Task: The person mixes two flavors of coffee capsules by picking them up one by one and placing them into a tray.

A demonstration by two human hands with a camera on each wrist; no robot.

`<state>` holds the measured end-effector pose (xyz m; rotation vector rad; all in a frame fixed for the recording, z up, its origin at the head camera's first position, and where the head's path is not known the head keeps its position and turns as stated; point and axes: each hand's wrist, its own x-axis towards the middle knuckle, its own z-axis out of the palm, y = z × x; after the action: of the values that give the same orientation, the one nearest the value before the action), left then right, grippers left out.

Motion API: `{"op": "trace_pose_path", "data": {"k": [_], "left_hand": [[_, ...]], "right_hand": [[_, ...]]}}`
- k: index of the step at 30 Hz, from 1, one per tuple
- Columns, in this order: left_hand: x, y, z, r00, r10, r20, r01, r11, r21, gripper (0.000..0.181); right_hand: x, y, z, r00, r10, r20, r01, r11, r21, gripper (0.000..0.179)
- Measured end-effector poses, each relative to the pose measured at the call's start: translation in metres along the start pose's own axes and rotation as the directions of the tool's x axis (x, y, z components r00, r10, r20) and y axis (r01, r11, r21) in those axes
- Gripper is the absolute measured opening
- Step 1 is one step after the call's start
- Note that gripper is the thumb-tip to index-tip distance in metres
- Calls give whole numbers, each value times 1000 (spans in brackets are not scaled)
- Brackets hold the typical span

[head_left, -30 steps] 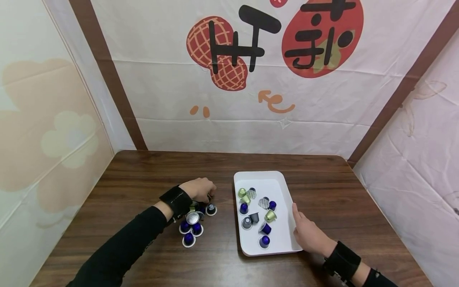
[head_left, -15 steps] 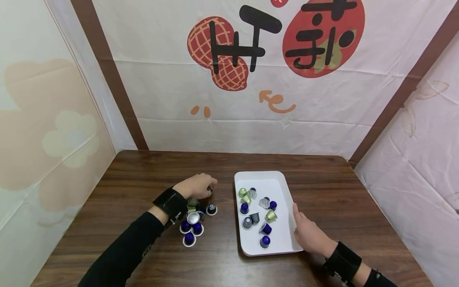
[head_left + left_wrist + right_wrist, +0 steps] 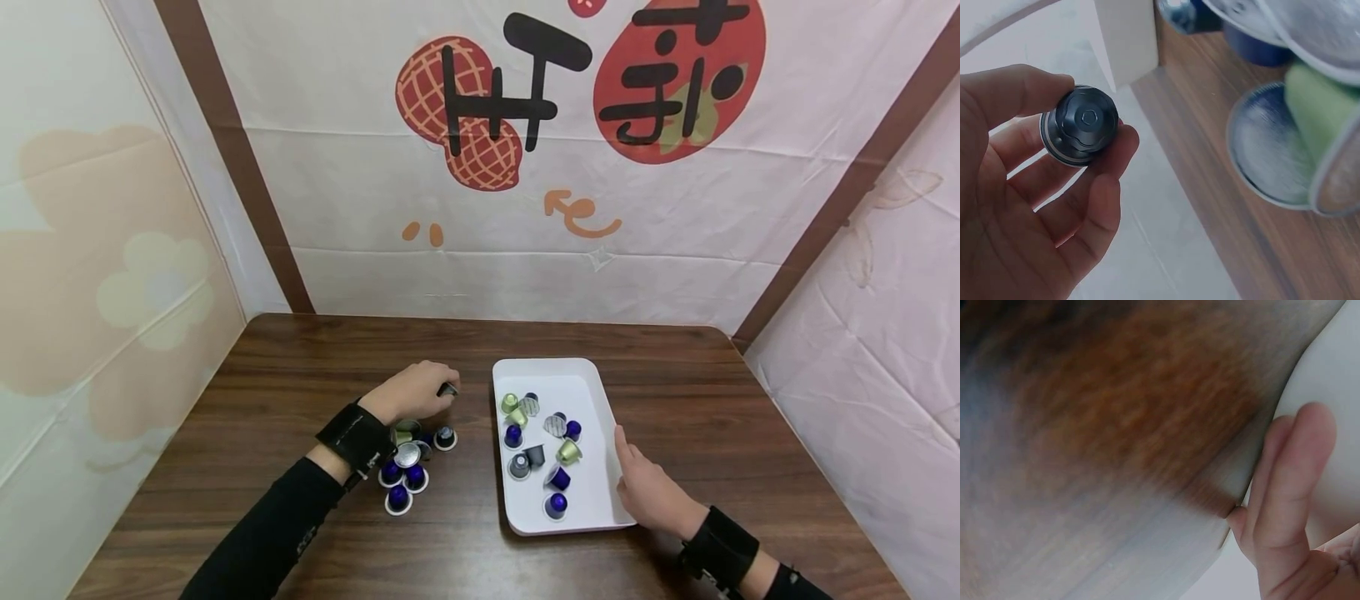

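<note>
Thumb and fingers of my left hand (image 3: 415,392) pinch a dark grey coffee capsule (image 3: 1088,120), held above the table just past a small pile of capsules. In that pile are blue capsules (image 3: 398,497), one with its silver lid up (image 3: 407,454), a green capsule (image 3: 1310,119) and a black capsule (image 3: 445,437) standing at its right side. My right hand (image 3: 651,487) rests with straight fingers along the right edge of a white tray (image 3: 551,379). Several blue, green and grey capsules lie scattered in the tray, some upright, some on their sides.
Everything stands on a brown wood-grain table (image 3: 360,350). A white printed cloth (image 3: 337,208) hangs behind the table, with further cloth at both sides. Bare tabletop lies between the pile and the tray.
My left hand has risen from the pile and shifted slightly away and to the right, and the dark capsule now shows between its fingers. My right hand stays at the tray.
</note>
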<state>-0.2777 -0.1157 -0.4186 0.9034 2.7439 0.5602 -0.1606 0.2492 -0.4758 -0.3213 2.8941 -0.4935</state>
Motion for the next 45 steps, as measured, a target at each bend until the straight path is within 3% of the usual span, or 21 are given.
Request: {"op": "trace_pose_path", "data": {"k": [6, 15, 21, 32, 45], "left_hand": [[4, 13, 1, 999, 35, -30, -35, 999, 24, 19], [15, 41, -1, 993, 113, -28, -110, 991, 81, 18], [26, 58, 0, 985, 170, -8, -168, 980, 110, 4], [45, 90, 12, 970, 235, 63, -243, 955, 169, 15], [59, 107, 30, 968, 221, 121, -242, 949, 203, 17]], "right_hand": [[0, 2, 2, 1000, 0, 1, 0, 1000, 3, 74], [0, 3, 2, 1000, 21, 13, -21, 1000, 5, 75], [0, 3, 1, 1000, 17, 13, -17, 1000, 10, 74], [0, 3, 2, 1000, -16, 3, 16, 1000, 0, 75], [1, 3, 0, 1000, 3, 21, -3, 1000, 17, 75]]}}
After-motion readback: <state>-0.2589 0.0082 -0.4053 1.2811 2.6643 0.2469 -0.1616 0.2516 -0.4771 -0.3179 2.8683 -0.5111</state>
